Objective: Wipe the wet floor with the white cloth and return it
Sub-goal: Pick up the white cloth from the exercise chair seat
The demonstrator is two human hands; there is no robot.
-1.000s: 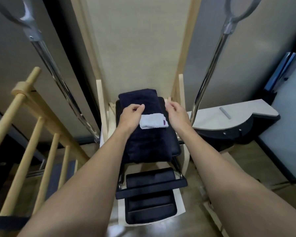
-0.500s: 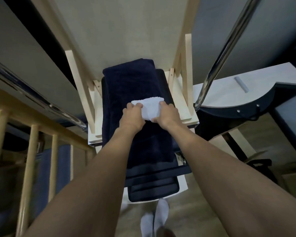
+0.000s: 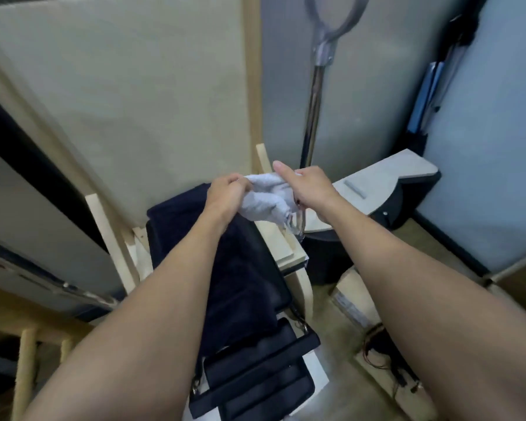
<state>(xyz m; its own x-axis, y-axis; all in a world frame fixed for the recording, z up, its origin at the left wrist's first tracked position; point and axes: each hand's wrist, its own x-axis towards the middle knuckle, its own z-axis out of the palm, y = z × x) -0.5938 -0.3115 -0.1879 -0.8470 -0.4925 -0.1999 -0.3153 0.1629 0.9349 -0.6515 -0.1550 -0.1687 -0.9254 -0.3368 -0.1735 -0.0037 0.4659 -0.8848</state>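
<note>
The white cloth point(image 3: 266, 200) is bunched up in the air between both hands, above the dark navy towel point(image 3: 225, 268) that drapes over a wooden stand. My left hand point(image 3: 227, 197) grips the cloth's left end with curled fingers. My right hand point(image 3: 307, 186) holds the right end, its forefinger sticking out straight. A loose corner of the cloth hangs down below my right hand.
The wooden stand point(image 3: 281, 247) carries black padded pedals point(image 3: 255, 372) at its foot. A pale curved platform point(image 3: 386, 183) and a chrome pole point(image 3: 315, 95) stand to the right. A cardboard box point(image 3: 351, 296) and cables point(image 3: 386, 360) lie on the brown floor. Wooden rails are at lower left.
Both hands closed on the folded white cloth and lifted it off the navy towel; it is now crumpled in the air. The camera view also shifted.
</note>
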